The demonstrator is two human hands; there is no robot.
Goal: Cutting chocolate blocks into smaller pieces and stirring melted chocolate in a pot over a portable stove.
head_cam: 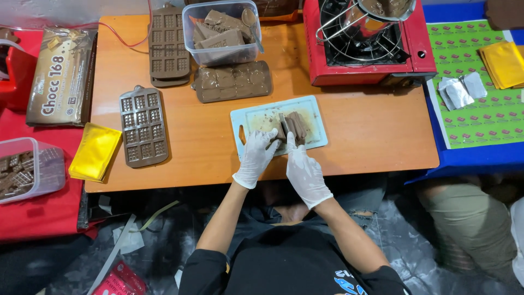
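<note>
**A:** Pressing down on the chocolate block with both grips, are you?

**B:** I am. My left grip is in a white glove, fingers curled onto the near left side of the block, closed against it. My right grip is gloved too and holds a knife whose blade stands across the block; the fingers are wrapped round the handle, though the handle itself is hidden under the glove.

**A:** And where does the block sit?

**B:** On the pale blue cutting board, right of its middle, with brown crumbs and smears around it. The board lies on the orange bench, close to the near edge, just in front of me.

**A:** What else is on the bench?

**B:** Behind the board lies a filled brown mould, and behind that a clear tub stacked with chocolate pieces and a spoon. Left of the tub is an empty bar mould, and nearer me on the left another grid mould, well apart from the board. A yellow foil packet hangs over the bench's left edge. A red camping stove with a metal pot stands at the far right corner
</note>
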